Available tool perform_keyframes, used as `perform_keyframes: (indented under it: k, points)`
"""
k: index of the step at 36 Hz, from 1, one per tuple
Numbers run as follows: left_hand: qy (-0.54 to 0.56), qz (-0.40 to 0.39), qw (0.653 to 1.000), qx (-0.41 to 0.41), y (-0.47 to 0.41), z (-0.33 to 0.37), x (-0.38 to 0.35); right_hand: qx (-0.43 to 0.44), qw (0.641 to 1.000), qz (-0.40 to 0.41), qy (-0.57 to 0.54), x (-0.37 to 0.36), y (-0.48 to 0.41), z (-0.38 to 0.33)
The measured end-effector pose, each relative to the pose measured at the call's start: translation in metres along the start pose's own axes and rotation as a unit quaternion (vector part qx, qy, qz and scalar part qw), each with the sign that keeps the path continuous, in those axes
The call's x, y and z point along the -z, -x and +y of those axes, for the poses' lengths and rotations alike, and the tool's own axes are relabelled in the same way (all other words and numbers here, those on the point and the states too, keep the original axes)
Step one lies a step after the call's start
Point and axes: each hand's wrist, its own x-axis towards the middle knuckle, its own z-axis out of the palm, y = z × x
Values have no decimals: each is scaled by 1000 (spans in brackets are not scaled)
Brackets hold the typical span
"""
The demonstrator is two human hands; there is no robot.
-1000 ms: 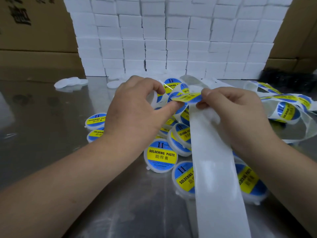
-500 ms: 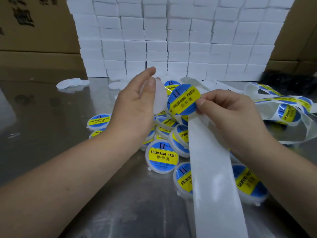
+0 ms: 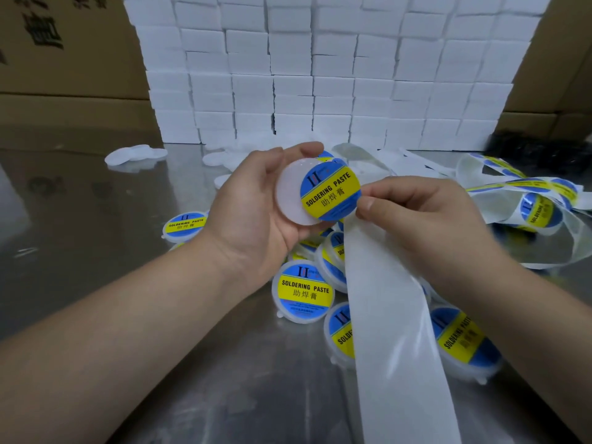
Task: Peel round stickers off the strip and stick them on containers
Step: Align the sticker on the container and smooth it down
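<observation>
My left hand (image 3: 256,206) holds a round white container (image 3: 288,197) upright, its flat face turned toward me. My right hand (image 3: 413,219) pinches the right edge of a round blue and yellow "SOLDERING PASTE" sticker (image 3: 331,195), which lies off-centre over the right part of that face. The same hand also holds the bare white backing strip (image 3: 394,341), which hangs down toward me. The strip's unpeeled part with more stickers (image 3: 541,209) curls at the right.
Several labelled containers (image 3: 302,291) lie piled on the metal table (image 3: 96,251) under my hands. Unlabelled white containers (image 3: 137,155) sit at the back left. A wall of stacked white boxes (image 3: 320,75) and brown cartons (image 3: 64,59) closes the far side.
The sticker came off the strip into my right hand. My left hand brought up a white container and turned it to face me, and the sticker moved onto its face.
</observation>
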Motion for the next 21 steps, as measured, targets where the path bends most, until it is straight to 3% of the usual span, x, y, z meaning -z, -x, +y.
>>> perform_keyframes:
  k: [21]
  points:
    - [-59,-34,997,-38,1,-10,-1,-3,1000,-23,17,-1,0,-1]
